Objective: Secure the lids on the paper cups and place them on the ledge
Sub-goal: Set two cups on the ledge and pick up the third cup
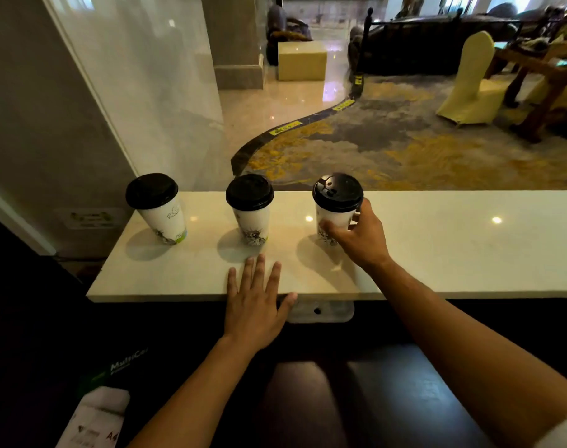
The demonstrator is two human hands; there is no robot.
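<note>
**Clerk:** Head view, item one: the ledge (437, 247), pale stone, is being used as the carrying surface. Three paper cups with black lids are being kept upright in a row along its far edge.

**Checker:** Positions are being requested.

**Clerk:** Item two: the left cup (162, 218) is being stood near the far left corner. Item three: the middle cup (251, 218) is being stood well apart from it, further along the same edge. Item four: the right cup (335, 218) is being stood near the middle of the ledge's length, base seemingly on the surface. Even spacing is being kept, presumably so that each cup can be reached singly.

**Checker:** And the hands?

**Clerk:** Item five: the right hand (359, 237) is being wrapped round the right cup's wall, thumb and fingers curled on the paper below its lid (337, 192), probably so it is set down steadily. Item six: the left hand (256, 305) is being laid flat, fingers straight and spread, on the near edge, holding nothing; a bracing role is being judged likely.

**Checker:** Lid seating?

**Clerk:** All three lids are being read as pressed on; the right one is being blurred, so its seal cannot be confirmed.
</note>
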